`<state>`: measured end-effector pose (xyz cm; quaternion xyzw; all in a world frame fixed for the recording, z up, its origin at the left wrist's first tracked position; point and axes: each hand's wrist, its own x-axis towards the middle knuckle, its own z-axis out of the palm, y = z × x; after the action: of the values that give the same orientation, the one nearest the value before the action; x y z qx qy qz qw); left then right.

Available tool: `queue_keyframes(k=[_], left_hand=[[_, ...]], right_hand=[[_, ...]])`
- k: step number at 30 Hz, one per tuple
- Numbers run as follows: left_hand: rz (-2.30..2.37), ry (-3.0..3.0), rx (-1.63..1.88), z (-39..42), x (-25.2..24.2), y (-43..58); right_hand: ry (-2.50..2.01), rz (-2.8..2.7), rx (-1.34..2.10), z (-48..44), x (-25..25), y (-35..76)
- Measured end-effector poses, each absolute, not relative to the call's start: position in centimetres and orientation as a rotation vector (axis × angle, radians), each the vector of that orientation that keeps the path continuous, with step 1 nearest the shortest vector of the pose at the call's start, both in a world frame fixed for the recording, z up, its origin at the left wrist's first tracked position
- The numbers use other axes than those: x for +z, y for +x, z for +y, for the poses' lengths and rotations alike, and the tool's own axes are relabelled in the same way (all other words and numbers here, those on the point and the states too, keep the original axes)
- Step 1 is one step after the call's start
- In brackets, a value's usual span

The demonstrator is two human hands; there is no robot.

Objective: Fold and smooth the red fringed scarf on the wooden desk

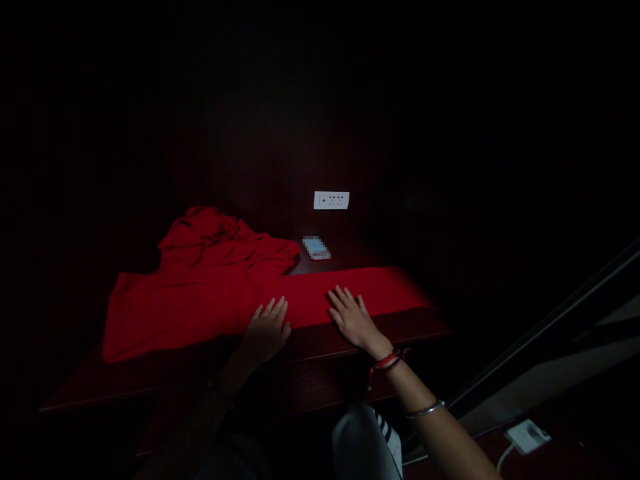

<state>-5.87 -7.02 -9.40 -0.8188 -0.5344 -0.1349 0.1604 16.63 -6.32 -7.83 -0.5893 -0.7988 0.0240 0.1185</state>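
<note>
A red cloth (200, 293) is spread over a dark wooden desk (320, 347), flat along the front and bunched up at the back left. My left hand (267, 330) lies flat on the cloth's front edge, fingers stretched out, a ring on one finger. My right hand (353, 317) rests flat on the cloth a little to the right, fingers spread. A red cord and a metal bangle sit on my right wrist. Neither hand holds anything.
A small blurred light-blue object (316, 248) lies on the desk behind the cloth. A white socket panel (331, 200) is on the dark wall above it. A white adapter with a cable (527, 437) lies on the floor at the lower right. The surroundings are very dark.
</note>
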Motion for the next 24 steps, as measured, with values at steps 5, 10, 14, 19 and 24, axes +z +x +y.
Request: queue_keyframes(k=[5, 10, 14, 19, 24], left_hand=[[-1.507, -2.344, -0.389, -7.0, -9.5, -6.0], [-1.516, -2.347, -0.364, -7.0, -9.2, -6.0], [-1.509, -2.36, -0.346, -7.0, -9.1, -6.1], [-1.523, -2.358, -0.351, -7.1, -9.1, -6.1], [-1.702, -2.312, -0.258, -6.5, -7.4, -3.5]], right_hand=[[-1.464, -2.577, 0.202, -7.2, -7.1, 11.9], [-1.675, -2.548, 0.229, -5.8, -7.9, 17.5], [-1.99, -2.359, 0.171, -4.5, -9.0, 25.9], [-2.282, -2.119, 0.144, -3.5, -9.4, 31.3], [-1.993, -2.231, 0.055, -4.1, -7.7, 23.8]])
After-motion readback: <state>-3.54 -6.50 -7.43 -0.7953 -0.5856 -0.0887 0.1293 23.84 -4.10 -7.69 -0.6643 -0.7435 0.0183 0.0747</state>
